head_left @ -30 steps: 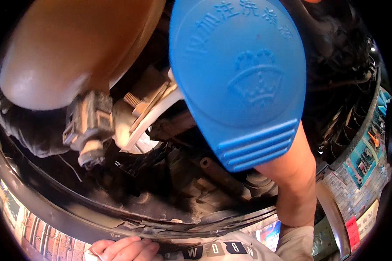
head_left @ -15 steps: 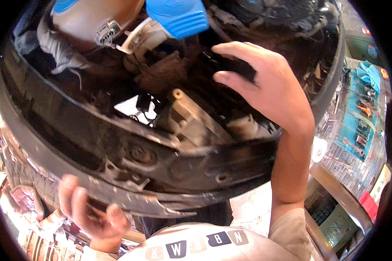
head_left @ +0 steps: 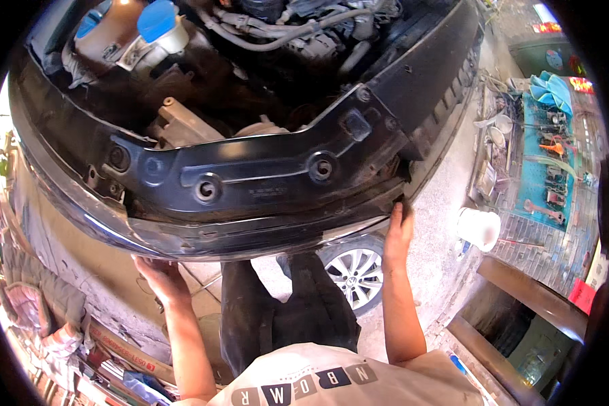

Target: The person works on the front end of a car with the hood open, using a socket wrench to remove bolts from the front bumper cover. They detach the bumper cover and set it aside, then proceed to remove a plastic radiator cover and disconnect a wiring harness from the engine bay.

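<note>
Left hand (head_left: 164, 279) and right hand (head_left: 398, 235) well apart at the black bumper (head_left: 271, 237), width of either grip unclear

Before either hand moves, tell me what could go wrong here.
Pinching: the left hand is at the lower edge of the front bumper, its fingertips not clearly visible, so a shift could catch them.

Scraping: the right hand has its fingertips up at the bumper's end, where an edge might nick bare skin.

Tripping: a spoked alloy wheel shows beside the dark trousers; a sideways step could perhaps strike it.
</note>
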Demonstrator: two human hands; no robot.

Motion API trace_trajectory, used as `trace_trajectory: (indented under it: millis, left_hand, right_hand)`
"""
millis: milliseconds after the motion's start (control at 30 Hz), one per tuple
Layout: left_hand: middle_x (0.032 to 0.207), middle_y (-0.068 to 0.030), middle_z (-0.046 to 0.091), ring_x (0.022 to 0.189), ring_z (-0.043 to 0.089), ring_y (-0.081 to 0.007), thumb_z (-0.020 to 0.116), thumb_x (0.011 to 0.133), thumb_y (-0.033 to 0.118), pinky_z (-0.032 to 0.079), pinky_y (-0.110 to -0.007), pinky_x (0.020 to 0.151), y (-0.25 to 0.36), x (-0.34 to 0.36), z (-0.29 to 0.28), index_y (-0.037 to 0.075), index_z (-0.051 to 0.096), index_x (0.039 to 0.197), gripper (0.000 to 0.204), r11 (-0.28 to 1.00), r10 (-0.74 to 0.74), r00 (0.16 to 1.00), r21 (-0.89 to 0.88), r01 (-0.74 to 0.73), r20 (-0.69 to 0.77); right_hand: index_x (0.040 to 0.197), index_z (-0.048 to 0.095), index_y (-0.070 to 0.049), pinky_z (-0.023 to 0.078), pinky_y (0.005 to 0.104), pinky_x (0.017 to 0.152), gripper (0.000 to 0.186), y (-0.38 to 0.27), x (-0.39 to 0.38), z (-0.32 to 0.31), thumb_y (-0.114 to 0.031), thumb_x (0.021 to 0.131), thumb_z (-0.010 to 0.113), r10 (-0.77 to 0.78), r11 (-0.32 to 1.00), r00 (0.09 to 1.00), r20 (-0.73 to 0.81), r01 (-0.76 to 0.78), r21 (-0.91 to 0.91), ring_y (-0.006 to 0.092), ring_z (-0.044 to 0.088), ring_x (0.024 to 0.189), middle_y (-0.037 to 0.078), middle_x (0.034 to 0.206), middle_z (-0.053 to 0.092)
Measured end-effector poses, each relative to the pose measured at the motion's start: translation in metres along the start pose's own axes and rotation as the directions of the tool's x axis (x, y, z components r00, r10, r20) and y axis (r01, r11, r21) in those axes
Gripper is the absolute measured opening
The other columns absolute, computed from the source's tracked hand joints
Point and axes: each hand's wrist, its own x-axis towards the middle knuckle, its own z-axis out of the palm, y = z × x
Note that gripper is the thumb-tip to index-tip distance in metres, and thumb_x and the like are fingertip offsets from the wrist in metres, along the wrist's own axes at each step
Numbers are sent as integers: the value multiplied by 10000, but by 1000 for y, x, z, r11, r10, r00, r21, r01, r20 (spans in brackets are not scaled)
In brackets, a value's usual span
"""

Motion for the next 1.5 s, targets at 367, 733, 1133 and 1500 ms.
trace_trajectory:
  millis: [367, 733, 1133, 1500]
  left_hand:
    - [1439, -91, 495, 1294, 480, -308, 451, 971, 593, 394, -488, 1103, -14, 22, -10, 108, 439, 1449, 681, 947, -72, 995, -309, 91, 70]
    - [1413, -115, 507, 1274, 489, -298, 514, 972, 542, 414, -461, 1092, -7, 13, 11, 57, 451, 1416, 661, 960, -5, 998, -280, 20, 58]
    - [1329, -37, 570, 1206, 549, -224, 284, 1017, 621, 465, -403, 1014, -3, -7, 18, 127, 483, 1396, 654, 983, -90, 993, -169, 77, -75]
    - [1079, 31, 659, 893, 644, -118, 424, 1026, 530, 545, -288, 765, -39, -15, 13, 160, 542, 1252, 449, 936, -234, 968, -292, 199, -89]
  right_hand:
    - [1531, 281, -137, 271, 541, 1116, 865, -14, 15, -3, -705, 914, 492, 548, 731, 802, 237, -597, 330, 310, 327, 1416, 92, 1578, 307]
    - [1503, 357, -103, 364, 600, 1030, 953, -49, 53, -4, -721, 822, 609, 650, 623, 664, 369, -744, 242, 335, 418, 1367, 129, 1498, 448]
    - [1453, 424, -139, 429, 609, 1007, 784, -26, 73, -27, -593, 852, 640, 611, 543, 583, 535, -801, 253, 363, 471, 1297, 120, 1450, 469]
    - [1463, 406, -128, 433, 633, 1008, 783, -42, 76, -15, -626, 880, 567, 607, 561, 543, 581, -810, 170, 375, 479, 1310, 146, 1472, 459]
